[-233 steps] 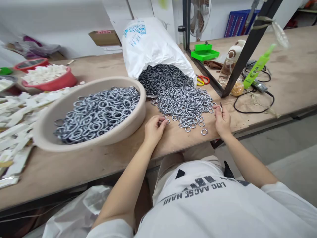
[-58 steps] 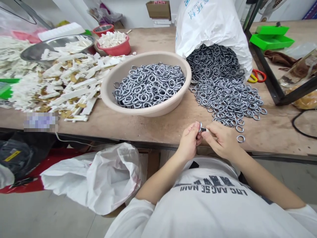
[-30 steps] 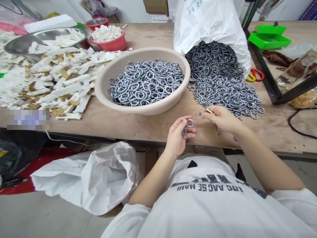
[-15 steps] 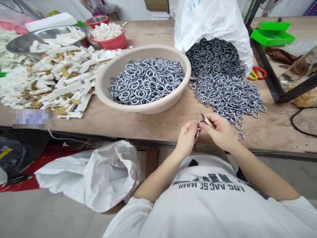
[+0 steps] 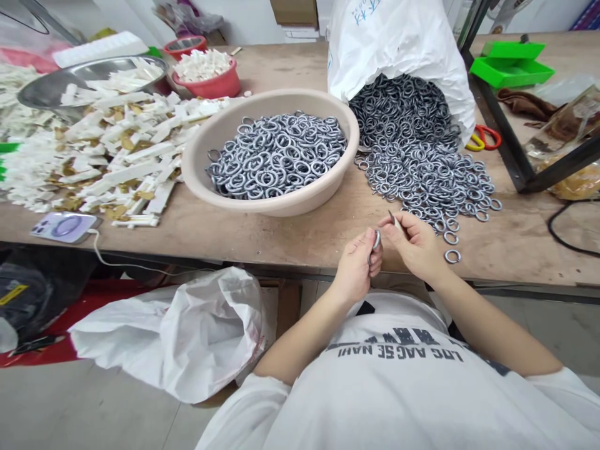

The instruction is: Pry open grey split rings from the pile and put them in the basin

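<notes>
My left hand [image 5: 356, 265] pinches a grey ring [image 5: 377, 239] near the table's front edge; more grey ring shows lower between its fingers. Just right of it, my right hand [image 5: 417, 244] is closed on a small pointed blade [image 5: 392, 218] with a pale body, its tip up. The two hands are close but apart. Behind them, a heap of grey rings [image 5: 429, 181] spills out of a white sack [image 5: 398, 44]. One loose ring [image 5: 452, 256] lies beside my right hand. A beige basin [image 5: 269, 208] full of grey rings stands to the left.
White and tan strips [image 5: 126, 156] are piled at the left, with a steel bowl [image 5: 37, 94] and a red bowl [image 5: 210, 86] behind. A phone [image 5: 65, 227] lies at the front left edge. Scissors [image 5: 490, 137], green trays [image 5: 510, 72] and a black metal frame [image 5: 509, 156] are at the right.
My hands have moved slightly apart. The ring now stands upright in my left fingers, and the blade has drawn back from it with my right hand.
</notes>
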The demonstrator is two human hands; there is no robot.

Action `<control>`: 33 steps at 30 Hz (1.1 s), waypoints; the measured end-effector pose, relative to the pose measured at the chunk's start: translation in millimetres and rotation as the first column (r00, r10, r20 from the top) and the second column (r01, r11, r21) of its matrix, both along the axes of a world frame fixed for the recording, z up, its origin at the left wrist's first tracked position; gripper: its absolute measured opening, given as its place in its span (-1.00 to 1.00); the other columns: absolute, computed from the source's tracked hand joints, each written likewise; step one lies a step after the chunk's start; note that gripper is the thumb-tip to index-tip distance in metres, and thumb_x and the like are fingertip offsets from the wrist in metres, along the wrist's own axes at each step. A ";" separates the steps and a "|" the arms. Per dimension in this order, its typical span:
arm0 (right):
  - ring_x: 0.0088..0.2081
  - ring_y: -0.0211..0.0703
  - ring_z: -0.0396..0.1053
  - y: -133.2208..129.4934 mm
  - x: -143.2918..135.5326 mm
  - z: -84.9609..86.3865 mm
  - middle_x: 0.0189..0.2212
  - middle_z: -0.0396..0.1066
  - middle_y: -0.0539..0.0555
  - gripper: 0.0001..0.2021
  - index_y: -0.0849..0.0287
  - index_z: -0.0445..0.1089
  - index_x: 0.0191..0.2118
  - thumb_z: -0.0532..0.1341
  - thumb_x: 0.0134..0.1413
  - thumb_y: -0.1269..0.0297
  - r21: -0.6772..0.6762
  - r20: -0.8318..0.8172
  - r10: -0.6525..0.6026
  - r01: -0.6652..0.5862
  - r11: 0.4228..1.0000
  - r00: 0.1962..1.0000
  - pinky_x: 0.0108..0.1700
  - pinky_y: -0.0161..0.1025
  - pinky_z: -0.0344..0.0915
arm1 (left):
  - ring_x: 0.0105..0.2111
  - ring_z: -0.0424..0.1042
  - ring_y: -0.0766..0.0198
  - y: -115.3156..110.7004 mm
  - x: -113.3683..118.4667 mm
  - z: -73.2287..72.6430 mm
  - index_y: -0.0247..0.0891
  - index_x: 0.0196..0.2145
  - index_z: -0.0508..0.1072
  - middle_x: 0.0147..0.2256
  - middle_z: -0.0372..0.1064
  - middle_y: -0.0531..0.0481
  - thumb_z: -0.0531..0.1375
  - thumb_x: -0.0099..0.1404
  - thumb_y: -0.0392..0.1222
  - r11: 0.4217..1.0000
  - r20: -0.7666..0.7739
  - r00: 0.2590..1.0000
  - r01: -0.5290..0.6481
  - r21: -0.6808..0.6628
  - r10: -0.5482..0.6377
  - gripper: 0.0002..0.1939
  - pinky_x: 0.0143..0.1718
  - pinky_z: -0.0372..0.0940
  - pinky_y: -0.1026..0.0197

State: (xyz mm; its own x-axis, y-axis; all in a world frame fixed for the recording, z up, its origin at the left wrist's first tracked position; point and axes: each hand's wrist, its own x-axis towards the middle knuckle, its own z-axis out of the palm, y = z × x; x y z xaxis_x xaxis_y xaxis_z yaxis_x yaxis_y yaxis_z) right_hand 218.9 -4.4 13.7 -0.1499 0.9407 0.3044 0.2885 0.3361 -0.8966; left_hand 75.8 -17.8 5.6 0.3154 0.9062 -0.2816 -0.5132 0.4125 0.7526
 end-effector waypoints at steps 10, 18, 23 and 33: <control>-0.36 -0.22 0.17 -20.8 -0.3 8.2 -0.39 0.26 0.06 -0.65 0.21 0.20 -0.40 0.10 0.37 0.09 0.227 0.562 -0.041 -0.107 0.968 0.826 -0.31 -0.17 -0.01 | -0.68 -0.09 0.52 1.3 6.0 2.9 -0.27 -0.42 0.10 -0.61 -0.09 0.16 0.31 0.19 0.22 0.991 0.009 0.993 -0.120 -0.066 0.121 -0.43 -0.71 -0.09 0.46; -0.45 -0.24 0.15 7.0 18.9 -4.9 -0.52 0.23 0.00 -0.53 0.20 0.20 -0.43 -0.02 0.41 -0.05 0.034 0.467 -0.104 0.100 0.994 0.878 -0.38 -0.21 -0.07 | -0.68 -0.09 0.51 -6.6 1.9 2.8 -0.28 -0.44 0.12 -0.62 -0.09 0.15 0.27 0.24 0.17 1.000 0.011 1.000 0.019 -0.009 -0.019 -0.49 -0.70 -0.11 0.45; -0.31 -0.12 0.31 43.1 52.3 -3.5 -0.31 0.40 0.07 -0.57 0.16 0.37 -0.27 0.07 0.32 -0.13 0.121 0.765 -0.312 0.351 0.929 0.563 -0.37 -0.21 -0.13 | -0.67 -0.05 0.49 -5.7 -9.3 -1.3 -0.29 -0.45 0.12 -0.60 -0.07 0.13 0.24 0.28 0.07 0.999 0.047 0.998 0.031 -0.028 -0.029 -0.55 -0.68 -0.06 0.43; -0.25 0.04 0.43 65.0 28.1 -1.5 -0.17 0.42 0.13 -0.70 0.22 0.44 -0.17 0.12 0.29 0.09 0.201 0.943 -0.241 0.184 0.962 0.230 -0.42 -0.18 -0.23 | -0.54 0.26 0.40 22.1 -31.7 -3.2 -0.26 -0.18 0.37 -0.41 0.23 0.01 0.20 0.17 -0.06 0.981 0.121 0.988 -0.074 -0.181 0.097 -0.70 -0.66 0.09 0.44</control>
State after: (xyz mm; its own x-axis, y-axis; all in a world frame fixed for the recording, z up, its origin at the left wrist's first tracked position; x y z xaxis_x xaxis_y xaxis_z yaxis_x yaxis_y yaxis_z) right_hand 246.9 60.7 12.2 -0.1527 0.9798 0.1288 0.9849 0.1402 0.1011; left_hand 44.1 4.4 2.4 0.2831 0.8712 -0.4011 -0.6397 0.4831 0.5978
